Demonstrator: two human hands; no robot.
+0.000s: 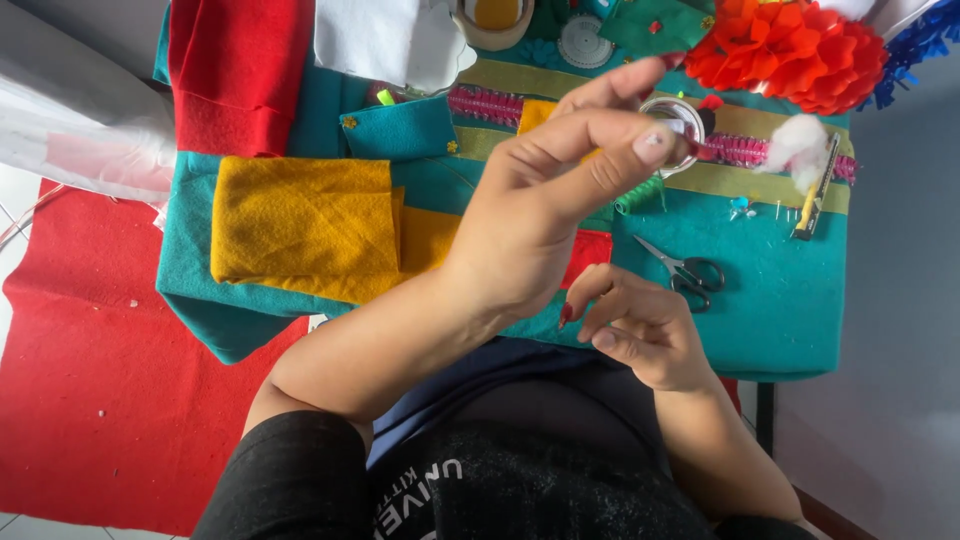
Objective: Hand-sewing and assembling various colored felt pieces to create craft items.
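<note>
Seemingly mid-stitch: the left hand (pixel 540 215) is raised, fingers pinched, on what I cannot tell. The right hand (pixel 640 325) rests low near the lap, fingers curled, apparently empty. Yellow felt (pixel 305 225) lies uncut on the teal-covered bench (pixel 790 310), scissors (pixel 685 268) idle; red cloth (pixel 100 400) covers the floor.
</note>
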